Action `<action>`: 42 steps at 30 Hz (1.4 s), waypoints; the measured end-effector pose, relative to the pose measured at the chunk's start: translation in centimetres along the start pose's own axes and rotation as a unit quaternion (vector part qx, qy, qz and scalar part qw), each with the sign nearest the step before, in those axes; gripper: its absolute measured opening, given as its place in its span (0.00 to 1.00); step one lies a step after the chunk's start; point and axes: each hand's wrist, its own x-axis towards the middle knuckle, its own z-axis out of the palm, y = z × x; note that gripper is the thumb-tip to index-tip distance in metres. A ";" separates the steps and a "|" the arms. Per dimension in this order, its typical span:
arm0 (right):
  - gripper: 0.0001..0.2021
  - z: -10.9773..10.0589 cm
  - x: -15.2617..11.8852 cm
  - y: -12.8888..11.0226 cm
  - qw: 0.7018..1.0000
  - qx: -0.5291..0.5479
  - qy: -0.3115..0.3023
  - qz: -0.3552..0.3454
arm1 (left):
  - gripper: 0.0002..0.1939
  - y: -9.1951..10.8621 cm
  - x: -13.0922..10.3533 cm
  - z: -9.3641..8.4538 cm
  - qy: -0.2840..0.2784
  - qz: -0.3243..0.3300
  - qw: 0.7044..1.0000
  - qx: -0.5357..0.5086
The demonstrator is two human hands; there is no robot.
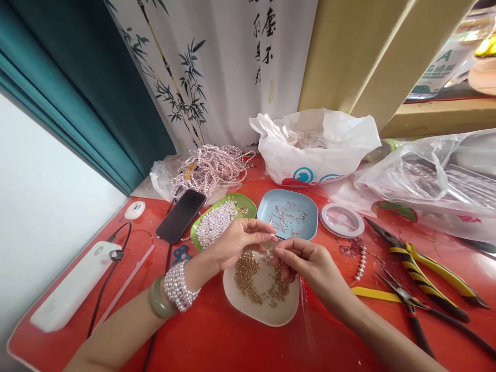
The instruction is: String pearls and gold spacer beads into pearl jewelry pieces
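Observation:
My left hand (242,238) pinches something small and pale between thumb and forefinger, over the rear edge of a cream dish (261,315) of gold beads (246,274). Close to its fingertips, my right hand (300,258) is closed in a pinch on a thin piece too small to make out. Behind my left hand lies a green dish (248,203) with white pearl beads (217,222). A blue dish (310,199) holding small metal pins (289,217) sits just behind the fingertips. Pearl strands and a jade-coloured bangle circle my left wrist.
Left: a phone (181,216), a white power bank (73,284) and cables. Behind: heaped pearl strands (213,168) and a white plastic bag (318,150). Right: a round clear container (341,220), a short pearl strand (361,263), yellow-black pliers (418,274) and smaller pliers (405,297).

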 end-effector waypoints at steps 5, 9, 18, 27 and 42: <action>0.12 0.0 0.1 -0.1 1.000 0.012 -0.002 0.010 | 0.07 -0.2 0.2 -0.3 0.017 -0.007 0.999 -0.027; 0.12 0.0 0.1 -0.2 1.000 0.013 -0.011 0.015 | 0.07 -0.1 0.3 -0.3 0.020 -0.012 0.999 -0.024; 0.11 -0.1 0.1 -0.2 0.999 0.021 -0.026 0.007 | 0.08 -0.3 0.6 -0.4 0.028 -0.015 0.999 -0.005; 0.12 -0.2 0.1 -0.2 0.999 0.013 -0.033 0.007 | 0.07 -0.2 0.5 -0.3 0.017 -0.012 1.000 0.007; 0.11 0.0 0.0 -0.6 0.999 0.006 -0.021 0.031 | 0.06 -0.4 0.6 -0.5 -0.005 -0.006 1.000 0.023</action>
